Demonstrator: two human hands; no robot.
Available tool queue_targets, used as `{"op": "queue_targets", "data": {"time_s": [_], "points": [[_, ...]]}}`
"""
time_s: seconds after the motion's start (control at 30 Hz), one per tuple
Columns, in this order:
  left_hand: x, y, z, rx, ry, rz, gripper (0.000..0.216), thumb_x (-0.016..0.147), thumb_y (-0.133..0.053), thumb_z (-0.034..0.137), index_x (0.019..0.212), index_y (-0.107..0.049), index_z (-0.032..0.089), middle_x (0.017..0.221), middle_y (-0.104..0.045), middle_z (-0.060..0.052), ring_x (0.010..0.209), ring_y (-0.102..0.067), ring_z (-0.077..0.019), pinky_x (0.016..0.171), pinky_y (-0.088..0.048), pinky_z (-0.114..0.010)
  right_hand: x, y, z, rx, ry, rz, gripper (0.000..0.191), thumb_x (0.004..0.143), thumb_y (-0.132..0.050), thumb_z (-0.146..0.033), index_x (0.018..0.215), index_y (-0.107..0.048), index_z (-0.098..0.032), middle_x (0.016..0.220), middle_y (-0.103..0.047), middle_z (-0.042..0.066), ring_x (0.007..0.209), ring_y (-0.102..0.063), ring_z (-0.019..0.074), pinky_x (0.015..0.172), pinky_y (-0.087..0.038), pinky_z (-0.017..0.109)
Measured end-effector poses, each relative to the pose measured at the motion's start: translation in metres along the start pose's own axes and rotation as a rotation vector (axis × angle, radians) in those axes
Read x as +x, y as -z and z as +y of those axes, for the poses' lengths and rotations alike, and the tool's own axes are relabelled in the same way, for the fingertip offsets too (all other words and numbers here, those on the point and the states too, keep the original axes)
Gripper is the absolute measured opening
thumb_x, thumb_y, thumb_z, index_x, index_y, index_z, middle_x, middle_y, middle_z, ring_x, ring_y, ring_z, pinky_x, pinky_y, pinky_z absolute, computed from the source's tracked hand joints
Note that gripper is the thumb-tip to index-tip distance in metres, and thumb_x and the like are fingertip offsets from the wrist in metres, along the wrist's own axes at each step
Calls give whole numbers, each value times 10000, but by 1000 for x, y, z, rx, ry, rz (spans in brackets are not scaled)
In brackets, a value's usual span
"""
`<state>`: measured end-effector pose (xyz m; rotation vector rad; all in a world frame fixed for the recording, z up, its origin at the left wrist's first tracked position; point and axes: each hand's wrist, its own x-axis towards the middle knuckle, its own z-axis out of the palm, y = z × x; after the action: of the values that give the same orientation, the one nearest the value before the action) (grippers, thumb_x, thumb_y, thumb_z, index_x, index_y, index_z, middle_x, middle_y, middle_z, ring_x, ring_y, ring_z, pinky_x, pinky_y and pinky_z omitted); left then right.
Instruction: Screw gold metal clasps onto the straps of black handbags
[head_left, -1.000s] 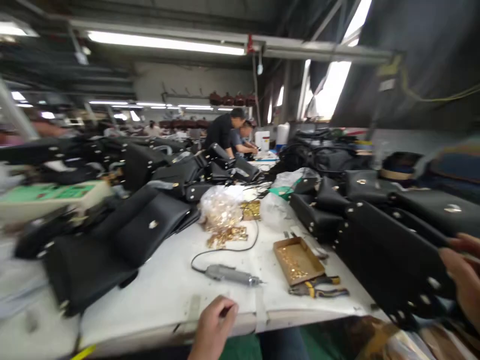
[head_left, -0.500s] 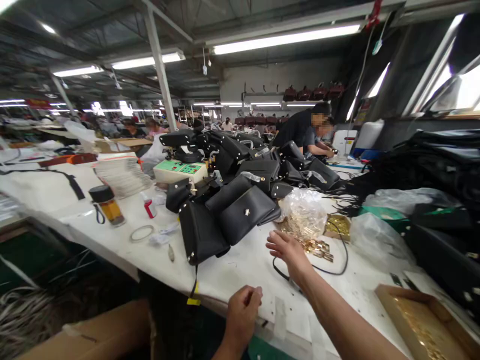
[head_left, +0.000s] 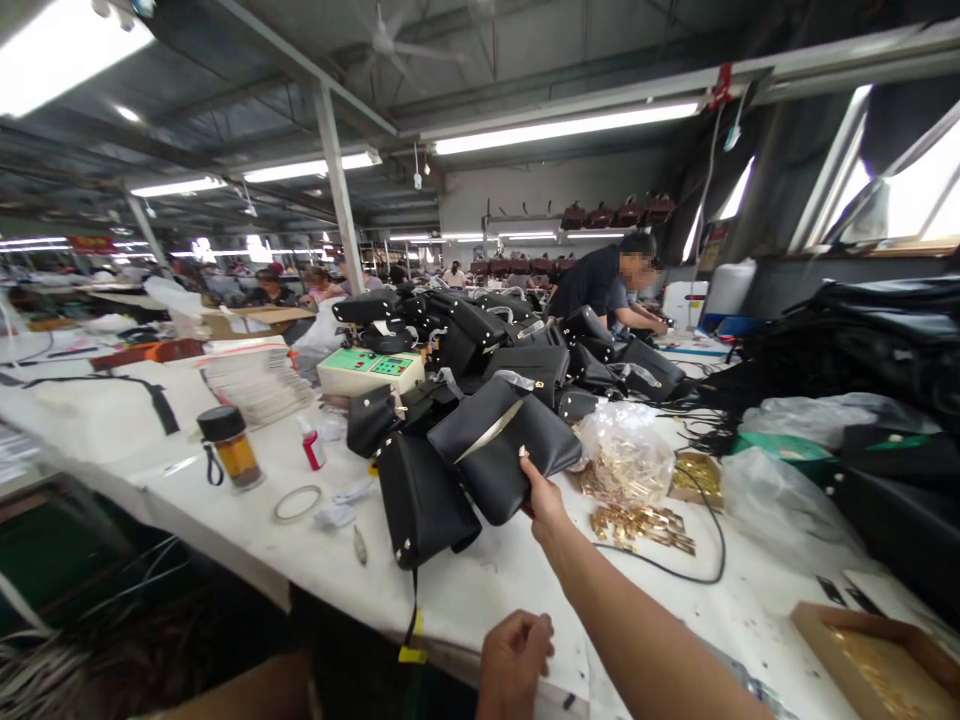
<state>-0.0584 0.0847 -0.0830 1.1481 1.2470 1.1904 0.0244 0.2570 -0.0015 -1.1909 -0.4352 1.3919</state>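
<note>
My right hand (head_left: 545,505) grips the lower edge of a black bag flap (head_left: 499,475), thumb beside its small gold clasp (head_left: 523,453). The flap is lifted a little, and a pale slit shows behind it. Next to it on the left, another black bag (head_left: 424,500) with metal studs lies at the front of the pile. Low in the view, near the table's front edge, my left hand (head_left: 516,655) is closed with its fingers curled. I see nothing in it.
Gold metal fittings (head_left: 645,528) and a clear plastic bag of fittings (head_left: 626,455) lie to the right. A cardboard tray (head_left: 874,655) stands at the front right. A bottle (head_left: 232,450), tape ring (head_left: 297,503) and green-topped machine (head_left: 370,371) are left. A person (head_left: 600,285) works behind the pile.
My right hand has moved from open above the table onto the black bag flap and taken hold of it, lifting it. My left hand stays curled. The camera view has shifted.
</note>
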Motion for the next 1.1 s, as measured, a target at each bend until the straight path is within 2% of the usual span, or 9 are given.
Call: {"op": "queue_targets", "data": {"time_s": [0.17,0.33,0.5,0.63,0.77,0.83,0.9,1.0,1.1], "points": [[6,19,25,-216,10,178,620,704,-724,759,719,-710,139,657,-611,-25,587,-522,-141,593,-447,-277,-35,29,-34,-30,46,-4,478,833,-792,-472,1125,-682,-110,1010,-778,150,942,-754,281,759,-616,354],[3,49,59,-378,-56,281,740,755,-660,791,1146,-714,165,1013,-704,-94,769,-652,-186,671,-558,-311,-120,104,-46,-5,150,-114,559,787,-829,-459,1207,-701,-113,1069,-786,147,989,-758,288,866,-617,371],[-22,62,105,-29,-207,99,568,813,-670,689,1093,-726,197,1016,-730,-72,1003,-662,-255,861,-524,-332,-231,190,2,-199,240,87,738,794,-768,-647,1336,-651,-160,1268,-735,118,1196,-677,350,1022,-554,435],[-40,52,125,481,-269,-85,460,912,-568,601,688,-597,200,630,-537,24,659,-534,-167,630,-387,-276,-282,232,59,-337,266,198,733,785,-750,-670,1289,-673,-143,1319,-703,152,1293,-599,381,1093,-488,456],[-53,29,122,690,-314,-126,403,978,-495,516,748,-607,204,648,-549,32,650,-531,-155,636,-358,-272,-303,259,89,-602,124,-174,594,741,-804,-554,1153,-749,-130,1185,-753,140,1154,-671,361,982,-541,402],[-59,17,115,796,-380,-154,324,997,-494,442,869,-683,212,758,-655,2,733,-599,-176,697,-392,-283,-315,267,83,-818,2,-449,374,780,-773,-445,1023,-796,-162,995,-786,73,980,-722,309,865,-562,346],[-65,6,106,955,-491,-217,266,995,-515,366,928,-729,223,842,-714,-36,808,-636,-205,764,-409,-310,-327,269,64,-955,-17,-566,243,841,-715,-374,964,-813,-189,897,-781,37,883,-726,264,795,-554,305],[-74,-8,98,1096,-596,-321,242,983,-558,341,914,-763,234,840,-730,-66,842,-647,-234,812,-412,-337,-333,261,21,-901,317,-427,293,903,-700,-387,1121,-783,-209,1053,-774,68,969,-710,248,859,-553,303],[-82,-19,99,998,-508,-393,240,980,-571,359,927,-769,235,856,-741,-52,842,-659,-225,790,-417,-314,-312,248,-18,-849,740,-226,205,946,-686,-353,1085,-759,-221,1020,-751,78,930,-697,218,839,-561,318]]}}
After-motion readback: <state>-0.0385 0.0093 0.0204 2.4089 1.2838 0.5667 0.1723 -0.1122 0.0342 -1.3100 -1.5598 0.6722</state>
